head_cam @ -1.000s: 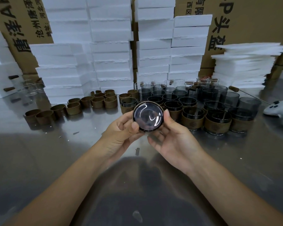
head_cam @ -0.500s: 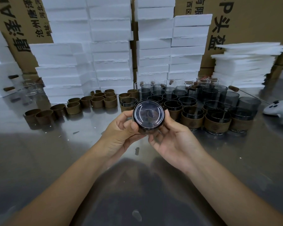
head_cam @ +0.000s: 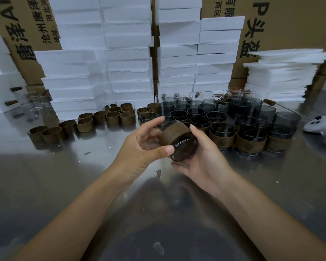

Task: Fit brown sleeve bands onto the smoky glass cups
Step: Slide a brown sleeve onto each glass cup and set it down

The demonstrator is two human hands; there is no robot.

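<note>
polished steel tabletop [head_cam: 45, 185] fills the near side of the room, dull with reflections. above it, just in front of the crowd of glassware, both hands hold one smoky glass cup [head_cam: 184, 150] in the air. it is tipped on its side, the thick dark base turned toward the person and down to the right, the mouth pointing away. a brown sleeve band [head_cam: 174, 133] is wrapped round its wall, and the base ring shows bare below it. the right hand [head_cam: 205, 162] cradles the cup from beneath, fingers curled under the glass and thumb laid over the band. the left hand [head_cam: 139, 147] closes on it from the other side, thumb tip against the edge of the base, forefinger arched over the far end, the other fingers curled behind.

just behind, banded cups [head_cam: 250, 141] stand upright in the front rows, touching one another, with bare smoky cups [head_cam: 196, 110] packed behind them. to the left a loose line of empty bands [head_cam: 113, 117] runs across the table. a few clear glasses [head_cam: 36, 104] sit far left, hard to make out. a white controller [head_cam: 322, 127] lies at the right edge, well apart from the hands. stacked white foam blocks [head_cam: 128, 53] rise behind everything, thin foam sheets [head_cam: 282, 76] are piled at the right, and printed cardboard cartons [head_cam: 290, 25] form the back wall.
</note>
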